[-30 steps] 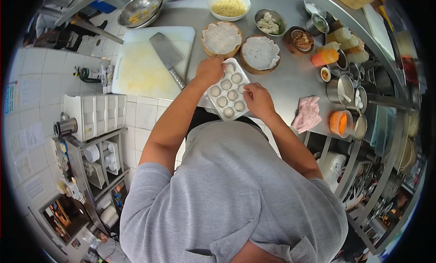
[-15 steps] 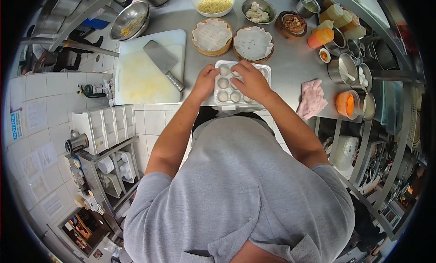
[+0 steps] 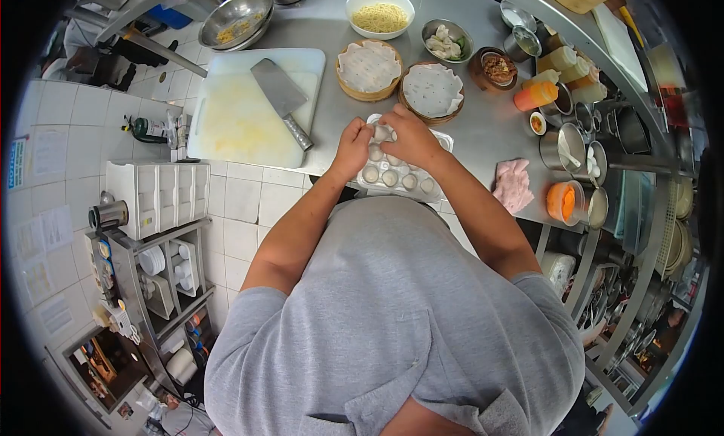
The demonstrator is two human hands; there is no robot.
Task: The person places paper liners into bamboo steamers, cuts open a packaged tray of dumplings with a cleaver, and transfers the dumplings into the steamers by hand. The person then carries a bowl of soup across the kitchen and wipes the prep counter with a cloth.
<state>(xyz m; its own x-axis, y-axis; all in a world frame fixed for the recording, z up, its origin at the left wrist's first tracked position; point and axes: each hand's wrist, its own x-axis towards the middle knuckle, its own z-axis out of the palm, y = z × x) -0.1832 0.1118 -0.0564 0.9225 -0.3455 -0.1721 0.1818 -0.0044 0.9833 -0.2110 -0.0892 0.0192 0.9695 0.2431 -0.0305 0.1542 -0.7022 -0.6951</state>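
White tray [image 3: 450, 143] of round pale balls [image 3: 389, 178], located at the near edge of the steel counter [image 3: 483, 104], directly in front of my torso, right of the cutting board [image 3: 253, 146] and left of the pink cloth [image 3: 513, 186]. My left hand [image 3: 353, 146]: thumb and fingers drawn close together at the tray's left end; cannot tell whether they pinch anything. My right hand [image 3: 413, 138]: reaches across the far-left part of the tray, fingers bent, thumb towards the left hand, tips at a ball by the far-left corner; whether they close on it, cannot tell. Several balls near the tray's close side are uncovered by either hand. Beyond the tray: two bamboo steamers [image 3: 368, 91] lined with perforated paper, side by side. Cleaver [image 3: 279, 88] lies flat on the cutting board, handle angled towards me.
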